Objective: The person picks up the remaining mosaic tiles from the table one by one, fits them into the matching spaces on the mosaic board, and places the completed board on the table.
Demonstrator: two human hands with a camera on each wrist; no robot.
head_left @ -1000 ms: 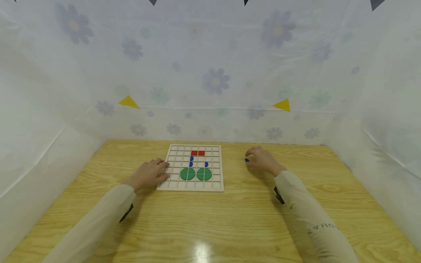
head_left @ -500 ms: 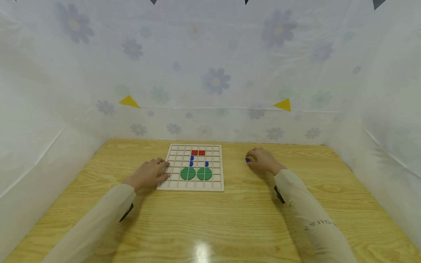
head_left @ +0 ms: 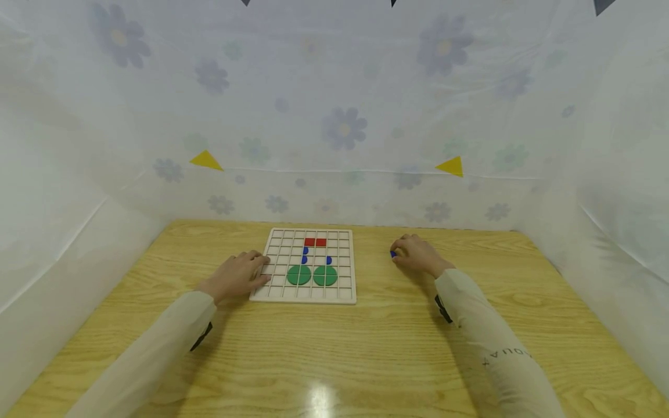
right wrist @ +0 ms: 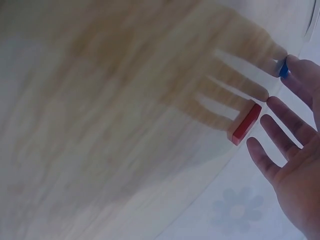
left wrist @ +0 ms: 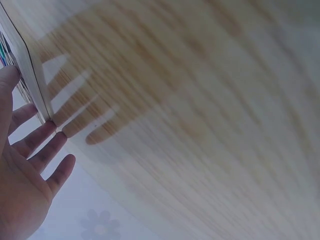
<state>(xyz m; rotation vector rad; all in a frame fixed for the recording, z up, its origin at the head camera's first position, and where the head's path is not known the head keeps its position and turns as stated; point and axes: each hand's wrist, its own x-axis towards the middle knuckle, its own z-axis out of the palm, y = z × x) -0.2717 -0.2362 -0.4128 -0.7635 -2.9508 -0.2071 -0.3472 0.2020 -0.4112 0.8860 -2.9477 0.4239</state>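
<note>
A white grid board (head_left: pixel 277 296) lies on the wooden table, bearing two green discs (head_left: pixel 299 275), two red squares (head_left: pixel 321 242) and three small blue half-discs (head_left: pixel 305 251). Along its left edge rests my left hand (head_left: pixel 237 277), fingers loosely spread, the fingertips reaching over the rim. To the right of the board, my right hand (head_left: pixel 417 255) pinches a small blue piece (right wrist: pixel 283 68) between thumb and index finger, low at the tabletop. A red block (right wrist: pixel 246 125) lies by the other fingers of that hand in the right wrist view; the hand hides it in the head view.
Bare wood (head_left: pixel 313 342) stretches in front of the board. White flowered sheeting (head_left: pixel 334 191) walls in the table at the back and both sides. Two yellow triangles (head_left: pixel 207 160) are on the back sheet.
The thumb and fingers of my right hand have closed slightly around the blue piece. My left hand and the board hold their places; the head view shifts very little.
</note>
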